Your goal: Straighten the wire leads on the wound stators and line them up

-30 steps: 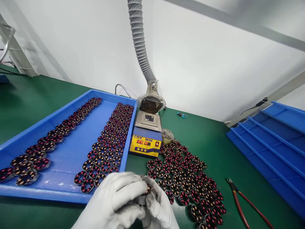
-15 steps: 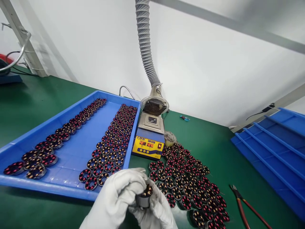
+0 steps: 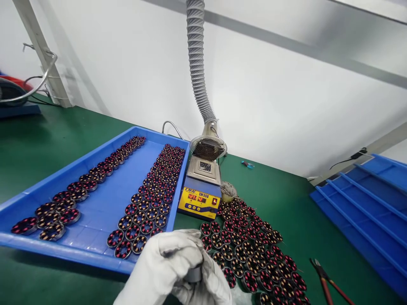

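Observation:
White gloves cover both hands, which meet at the bottom middle. Between them is a round dark metal part (image 3: 193, 274), its top mostly hidden by gloved fingers. My left hand (image 3: 163, 264) grips it from the left, fingers curled over it; my right hand (image 3: 213, 277) closes round its right side. Left of them, a blue tray (image 3: 85, 258) carries rows of ring-shaped wound parts (image 3: 139, 218) with red and yellowish coils. Many similar parts (image 3: 249, 250) lie grouped on the green table, right of my hands.
Behind my hands stands a yellow-fronted solder pot (image 3: 199, 203) under a fume hood (image 3: 208, 148) and grey hose (image 3: 196, 55). A small bowl (image 3: 228, 191) sits beside it. Red-handled cutters (image 3: 324, 277) and stacked blue trays (image 3: 365, 212) are at right.
The view has shifted slightly, so the scene sits a little lower and further right. My fingers have closed further over the part, hiding the coils on its top.

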`<state>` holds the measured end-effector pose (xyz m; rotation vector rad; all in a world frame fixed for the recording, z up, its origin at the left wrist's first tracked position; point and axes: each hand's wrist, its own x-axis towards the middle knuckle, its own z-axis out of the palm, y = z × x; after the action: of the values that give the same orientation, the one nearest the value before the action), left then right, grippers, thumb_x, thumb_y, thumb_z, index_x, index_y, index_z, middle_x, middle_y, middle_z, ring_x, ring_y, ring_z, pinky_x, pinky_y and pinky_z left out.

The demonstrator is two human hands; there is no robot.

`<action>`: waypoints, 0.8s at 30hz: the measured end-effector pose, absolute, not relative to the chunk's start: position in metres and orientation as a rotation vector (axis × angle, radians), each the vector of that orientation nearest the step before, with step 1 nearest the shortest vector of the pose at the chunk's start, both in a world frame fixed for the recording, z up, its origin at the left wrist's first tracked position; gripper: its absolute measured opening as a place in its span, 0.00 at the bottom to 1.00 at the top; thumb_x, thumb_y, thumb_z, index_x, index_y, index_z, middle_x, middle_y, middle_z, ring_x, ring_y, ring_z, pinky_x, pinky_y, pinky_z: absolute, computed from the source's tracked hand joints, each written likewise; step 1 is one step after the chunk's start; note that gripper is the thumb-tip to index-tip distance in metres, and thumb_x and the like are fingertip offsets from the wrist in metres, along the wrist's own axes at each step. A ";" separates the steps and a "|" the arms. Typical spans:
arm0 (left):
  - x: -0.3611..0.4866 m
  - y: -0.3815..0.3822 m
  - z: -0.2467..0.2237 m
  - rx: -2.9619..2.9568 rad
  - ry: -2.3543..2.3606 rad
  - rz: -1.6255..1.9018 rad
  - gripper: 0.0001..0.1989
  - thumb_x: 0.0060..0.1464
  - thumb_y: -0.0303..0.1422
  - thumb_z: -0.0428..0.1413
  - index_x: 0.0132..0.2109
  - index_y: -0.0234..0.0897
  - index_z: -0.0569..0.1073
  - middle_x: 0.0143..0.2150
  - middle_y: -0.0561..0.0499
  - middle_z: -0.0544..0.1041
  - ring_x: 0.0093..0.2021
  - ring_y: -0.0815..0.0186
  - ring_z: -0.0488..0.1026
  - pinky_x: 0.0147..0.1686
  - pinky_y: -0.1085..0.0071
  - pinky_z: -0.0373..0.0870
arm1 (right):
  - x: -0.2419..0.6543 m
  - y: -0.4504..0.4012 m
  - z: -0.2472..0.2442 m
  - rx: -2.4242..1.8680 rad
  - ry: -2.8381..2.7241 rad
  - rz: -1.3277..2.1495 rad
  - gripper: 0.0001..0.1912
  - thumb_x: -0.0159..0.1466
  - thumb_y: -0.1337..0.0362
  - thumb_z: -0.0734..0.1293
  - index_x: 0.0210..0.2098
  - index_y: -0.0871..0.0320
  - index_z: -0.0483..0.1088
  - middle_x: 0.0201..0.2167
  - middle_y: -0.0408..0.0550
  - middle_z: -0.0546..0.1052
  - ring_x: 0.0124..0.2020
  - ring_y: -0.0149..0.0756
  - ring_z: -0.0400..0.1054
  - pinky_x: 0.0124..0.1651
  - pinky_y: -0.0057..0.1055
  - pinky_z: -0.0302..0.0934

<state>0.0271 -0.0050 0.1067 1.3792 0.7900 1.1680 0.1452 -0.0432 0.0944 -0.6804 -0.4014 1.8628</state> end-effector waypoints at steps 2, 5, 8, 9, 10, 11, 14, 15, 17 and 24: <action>0.027 -0.003 0.114 1.207 0.821 1.238 0.08 0.47 0.34 0.57 0.23 0.39 0.77 0.27 0.49 0.78 0.32 0.56 0.77 0.29 0.72 0.76 | 0.147 -0.044 0.091 -0.675 -0.355 1.852 0.23 0.40 0.57 0.79 0.35 0.53 0.75 0.32 0.47 0.80 0.29 0.37 0.75 0.41 0.41 0.68; 0.024 -0.003 0.116 1.201 0.910 1.331 0.05 0.46 0.34 0.58 0.31 0.40 0.79 0.33 0.48 0.79 0.32 0.58 0.77 0.30 0.75 0.75 | 0.151 -0.045 0.089 -0.701 -0.329 1.833 0.20 0.42 0.59 0.79 0.34 0.54 0.74 0.29 0.47 0.80 0.29 0.36 0.75 0.39 0.37 0.68; 0.024 -0.005 0.110 1.473 0.884 1.242 0.09 0.43 0.28 0.59 0.34 0.45 0.79 0.37 0.52 0.79 0.38 0.59 0.77 0.37 0.73 0.75 | 0.149 -0.044 0.087 -0.730 -0.371 1.760 0.19 0.45 0.60 0.77 0.36 0.56 0.73 0.32 0.48 0.79 0.32 0.38 0.74 0.39 0.37 0.69; 0.025 -0.005 0.107 1.531 0.844 1.208 0.09 0.44 0.27 0.59 0.33 0.46 0.79 0.37 0.52 0.79 0.40 0.59 0.76 0.39 0.72 0.75 | 0.147 -0.044 0.086 -0.734 -0.380 1.741 0.19 0.46 0.59 0.77 0.36 0.56 0.73 0.34 0.48 0.79 0.34 0.39 0.74 0.38 0.38 0.69; 0.026 -0.005 0.105 1.540 0.815 1.199 0.08 0.46 0.27 0.59 0.32 0.46 0.79 0.37 0.52 0.79 0.41 0.58 0.76 0.40 0.70 0.75 | 0.146 -0.044 0.086 -0.734 -0.387 1.732 0.19 0.46 0.58 0.76 0.37 0.55 0.73 0.35 0.49 0.79 0.35 0.40 0.74 0.38 0.38 0.69; 0.026 -0.005 0.103 1.532 0.794 1.212 0.07 0.47 0.28 0.58 0.31 0.45 0.79 0.36 0.52 0.79 0.42 0.57 0.75 0.41 0.68 0.75 | 0.145 -0.044 0.085 -0.732 -0.391 1.732 0.20 0.46 0.57 0.76 0.37 0.55 0.73 0.36 0.49 0.79 0.35 0.40 0.74 0.39 0.39 0.69; 0.022 -0.004 0.101 1.368 0.883 1.334 0.06 0.48 0.28 0.57 0.29 0.43 0.79 0.32 0.50 0.79 0.39 0.56 0.77 0.39 0.67 0.76 | 0.147 -0.047 0.084 -0.712 -0.401 1.769 0.22 0.46 0.55 0.76 0.38 0.54 0.73 0.35 0.50 0.79 0.33 0.39 0.74 0.40 0.41 0.68; 0.019 -0.004 0.100 1.330 0.916 1.383 0.07 0.49 0.28 0.56 0.29 0.42 0.79 0.32 0.51 0.79 0.37 0.57 0.77 0.39 0.68 0.76 | 0.149 -0.049 0.083 -0.708 -0.406 1.782 0.22 0.46 0.54 0.76 0.39 0.54 0.73 0.35 0.50 0.79 0.33 0.39 0.74 0.40 0.41 0.68; 0.013 -0.006 0.098 1.359 0.959 1.469 0.07 0.50 0.27 0.56 0.33 0.42 0.79 0.35 0.50 0.79 0.39 0.57 0.77 0.42 0.68 0.75 | 0.153 -0.051 0.082 -0.734 -0.433 1.777 0.22 0.49 0.50 0.73 0.40 0.53 0.74 0.36 0.51 0.79 0.34 0.41 0.74 0.39 0.43 0.68; 0.014 -0.015 0.092 1.892 0.792 1.310 0.14 0.51 0.37 0.62 0.47 0.49 0.73 0.48 0.49 0.75 0.46 0.60 0.74 0.47 0.68 0.72 | 0.162 -0.047 0.071 -0.861 -0.520 1.679 0.14 0.51 0.51 0.72 0.33 0.51 0.76 0.35 0.49 0.80 0.43 0.48 0.72 0.44 0.45 0.67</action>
<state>0.0138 -0.0149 0.0924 1.8924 0.7921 1.3098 0.1620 -0.0474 0.0711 -0.8614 -0.5198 1.6794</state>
